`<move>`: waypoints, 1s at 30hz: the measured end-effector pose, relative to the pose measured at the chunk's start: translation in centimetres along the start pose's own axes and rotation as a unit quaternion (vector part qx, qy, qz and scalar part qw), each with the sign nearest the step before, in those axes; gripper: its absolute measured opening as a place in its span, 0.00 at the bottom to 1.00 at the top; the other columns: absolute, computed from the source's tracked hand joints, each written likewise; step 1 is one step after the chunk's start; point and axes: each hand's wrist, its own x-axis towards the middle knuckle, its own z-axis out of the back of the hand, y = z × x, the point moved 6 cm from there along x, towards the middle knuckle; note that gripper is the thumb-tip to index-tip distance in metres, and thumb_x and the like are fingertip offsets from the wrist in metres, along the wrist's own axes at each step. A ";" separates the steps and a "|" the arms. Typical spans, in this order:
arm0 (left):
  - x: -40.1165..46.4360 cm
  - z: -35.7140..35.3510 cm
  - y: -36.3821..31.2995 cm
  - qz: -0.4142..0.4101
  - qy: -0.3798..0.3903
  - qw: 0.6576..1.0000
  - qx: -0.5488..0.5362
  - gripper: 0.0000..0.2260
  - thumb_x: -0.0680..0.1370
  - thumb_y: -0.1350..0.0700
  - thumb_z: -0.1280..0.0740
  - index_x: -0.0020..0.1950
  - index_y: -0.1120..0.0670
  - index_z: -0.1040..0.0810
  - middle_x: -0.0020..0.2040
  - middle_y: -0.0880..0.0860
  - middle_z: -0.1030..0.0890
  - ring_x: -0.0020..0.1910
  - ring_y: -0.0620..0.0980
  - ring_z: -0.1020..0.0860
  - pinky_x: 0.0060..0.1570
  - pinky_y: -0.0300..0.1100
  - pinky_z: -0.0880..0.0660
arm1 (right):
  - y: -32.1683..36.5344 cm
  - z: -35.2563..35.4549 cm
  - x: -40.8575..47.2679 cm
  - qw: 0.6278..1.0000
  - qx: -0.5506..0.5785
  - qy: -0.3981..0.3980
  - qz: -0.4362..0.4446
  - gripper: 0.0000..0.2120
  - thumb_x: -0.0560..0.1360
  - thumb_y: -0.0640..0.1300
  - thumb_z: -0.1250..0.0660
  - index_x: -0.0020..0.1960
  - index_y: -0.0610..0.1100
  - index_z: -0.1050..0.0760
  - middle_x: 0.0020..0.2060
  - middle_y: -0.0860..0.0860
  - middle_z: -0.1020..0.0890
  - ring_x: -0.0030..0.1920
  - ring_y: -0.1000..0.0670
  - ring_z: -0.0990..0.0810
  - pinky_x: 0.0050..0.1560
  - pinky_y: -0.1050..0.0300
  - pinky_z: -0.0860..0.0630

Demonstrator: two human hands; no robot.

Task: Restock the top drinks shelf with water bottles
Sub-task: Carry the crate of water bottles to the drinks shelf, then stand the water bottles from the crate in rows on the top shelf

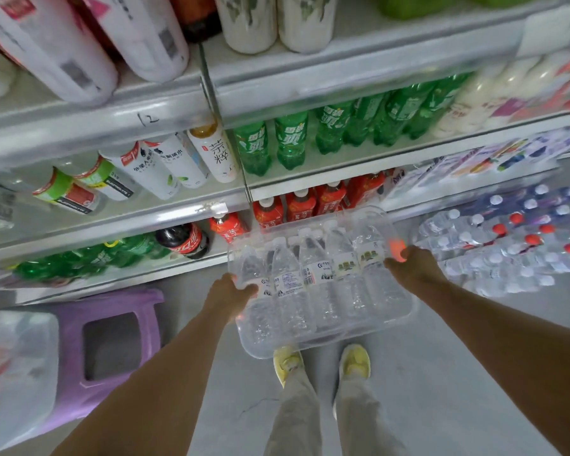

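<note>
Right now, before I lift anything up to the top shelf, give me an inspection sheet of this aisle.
Surface: grey floor, bare underfoot.
Job's things: tray of water bottles, held above the feet; bottles lie side by side.
Clutter: purple stool to the left; water packs on the floor to the right.
Hands: left hand and right hand grip the tray's sides.
Cables: nothing seen.
Surroundings: shelves stocked with green bottles, red bottles, a cola bottle.
</note>
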 end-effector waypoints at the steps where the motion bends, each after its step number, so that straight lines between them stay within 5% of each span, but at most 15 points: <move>1: -0.9 0.6 0.0 -0.018 0.003 1.000 0.010 0.28 0.76 0.44 0.29 0.72 0.54 0.30 0.64 0.55 0.22 0.46 0.48 0.20 0.46 0.40 0.26 | 0.9 0.5 -1.4 0.999 -0.019 -0.008 0.025 0.24 0.78 0.52 0.34 0.68 0.40 0.28 0.64 0.39 0.25 0.62 0.38 0.24 0.62 0.46 0.26; 3: -2.8 2.1 0.1 -0.047 -0.006 0.999 0.017 0.23 0.76 0.43 0.30 0.68 0.53 0.25 0.57 0.51 0.19 0.34 0.40 0.26 0.34 0.31 0.33 | 2.5 1.4 -4.4 0.996 -0.047 -0.014 0.069 0.21 0.78 0.52 0.35 0.68 0.44 0.27 0.65 0.43 0.26 0.63 0.40 0.24 0.60 0.48 0.27; 7: -7.3 5.7 0.4 -0.102 -0.040 0.993 -0.030 0.10 0.78 0.46 0.30 0.53 0.51 0.21 0.51 0.53 0.17 0.49 0.50 0.21 0.46 0.40 0.31 | 5.9 2.6 -10.2 0.988 -0.049 0.028 0.146 0.21 0.79 0.53 0.35 0.69 0.44 0.28 0.65 0.45 0.24 0.66 0.45 0.26 0.64 0.52 0.28; 11: -13.4 10.3 1.3 -0.151 -0.095 0.981 -0.082 0.15 0.77 0.47 0.29 0.60 0.52 0.21 0.52 0.53 0.17 0.51 0.54 0.20 0.52 0.45 0.25 | 8.2 3.7 -17.1 0.984 0.022 0.054 0.168 0.21 0.78 0.54 0.32 0.68 0.47 0.28 0.58 0.48 0.20 0.58 0.48 0.22 0.58 0.56 0.28; 15: -22.5 15.0 4.2 -0.226 -0.195 0.948 -0.107 0.14 0.77 0.51 0.29 0.61 0.52 0.21 0.48 0.50 0.18 0.43 0.51 0.20 0.49 0.45 0.23 | 9.5 4.0 -25.1 0.970 0.048 0.006 0.238 0.17 0.78 0.54 0.33 0.63 0.49 0.25 0.54 0.52 0.20 0.55 0.50 0.22 0.57 0.55 0.27; 20: -33.0 18.7 10.2 -0.293 -0.258 0.919 -0.054 0.15 0.78 0.50 0.30 0.64 0.49 0.24 0.50 0.46 0.18 0.41 0.36 0.22 0.44 0.39 0.28 | 10.7 3.9 -37.1 0.933 0.112 -0.085 0.332 0.14 0.77 0.51 0.32 0.61 0.48 0.23 0.50 0.53 0.18 0.49 0.50 0.19 0.56 0.48 0.23; 24: -39.6 21.4 15.4 -0.309 -0.300 0.902 -0.026 0.17 0.77 0.48 0.30 0.65 0.45 0.25 0.52 0.44 0.20 0.45 0.40 0.20 0.45 0.40 0.27 | 11.8 3.2 -45.4 0.894 0.136 -0.120 0.411 0.11 0.78 0.49 0.32 0.59 0.50 0.24 0.47 0.57 0.20 0.46 0.56 0.20 0.50 0.47 0.21; 30: -45.0 25.4 23.2 -0.287 -0.357 0.887 -0.050 0.16 0.78 0.50 0.30 0.65 0.49 0.24 0.53 0.45 0.20 0.49 0.47 0.21 0.51 0.47 0.24 | 16.0 0.2 -53.1 0.870 0.137 -0.092 0.465 0.14 0.77 0.46 0.30 0.61 0.49 0.24 0.48 0.56 0.20 0.49 0.52 0.20 0.54 0.45 0.22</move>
